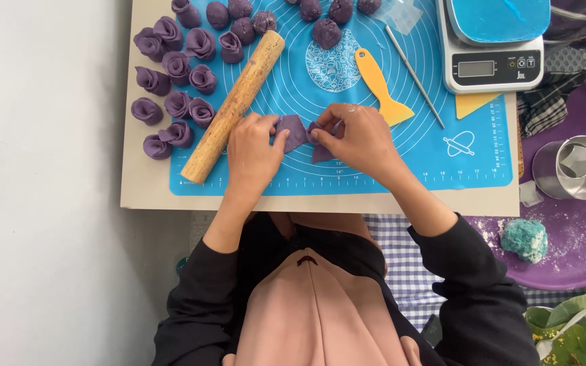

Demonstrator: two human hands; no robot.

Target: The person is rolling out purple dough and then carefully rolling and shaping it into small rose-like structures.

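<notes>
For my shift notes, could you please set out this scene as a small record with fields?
Surface: blue silicone baking mat on a pale board
Left hand: left hand pinching the flat purple dough piece
Right hand: right hand folding the same piece with its fingers
Left of hands: wooden rolling pin lying diagonally; beyond it, purple dough rosettes
Top of mat: purple dough balls
Right of hands: yellow plastic scraper, thin metal rod, white digital kitchen scale
Off the mat: round metal cutter and teal dough lump on a purple tray
</notes>
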